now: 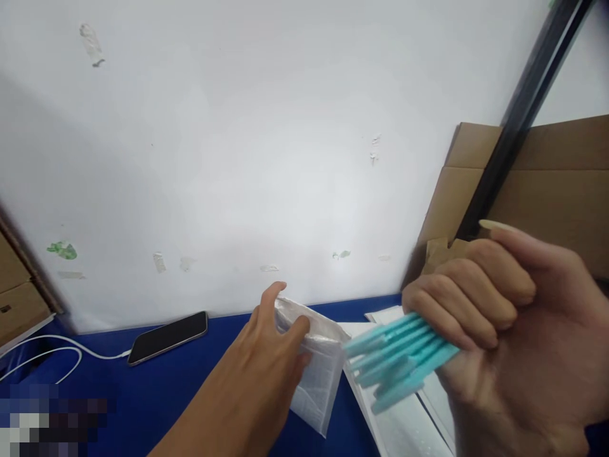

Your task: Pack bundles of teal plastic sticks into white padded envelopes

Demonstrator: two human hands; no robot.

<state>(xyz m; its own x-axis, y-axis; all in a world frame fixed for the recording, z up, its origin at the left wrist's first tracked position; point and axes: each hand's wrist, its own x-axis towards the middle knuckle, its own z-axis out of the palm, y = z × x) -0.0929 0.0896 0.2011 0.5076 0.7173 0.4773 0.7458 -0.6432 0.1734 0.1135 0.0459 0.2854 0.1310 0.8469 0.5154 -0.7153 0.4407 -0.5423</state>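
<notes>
My left hand (273, 355) grips a whitish, translucent plastic bag (316, 377) near its top edge. Its index finger and thumb are spread at the bag's mouth, which gapes a little. To the right, my right hand (504, 317) is curled in a fist around a bundle of slim teal plastic sticks (399, 362). Their ends point left towards the bag, and blur keeps me from telling their exact kind. The thumb of that hand is raised away from the sticks. In this view the bundle overlaps the bag's right side.
A phone (169, 337) with a white cable (90, 350) plugged in lies on the blue table surface (209, 381). White padded envelopes (404, 425) lie under the teal bundle. Cardboard (461, 171) stands at the right, a carton (21, 298) at the left. Behind is a white wall (266, 127).
</notes>
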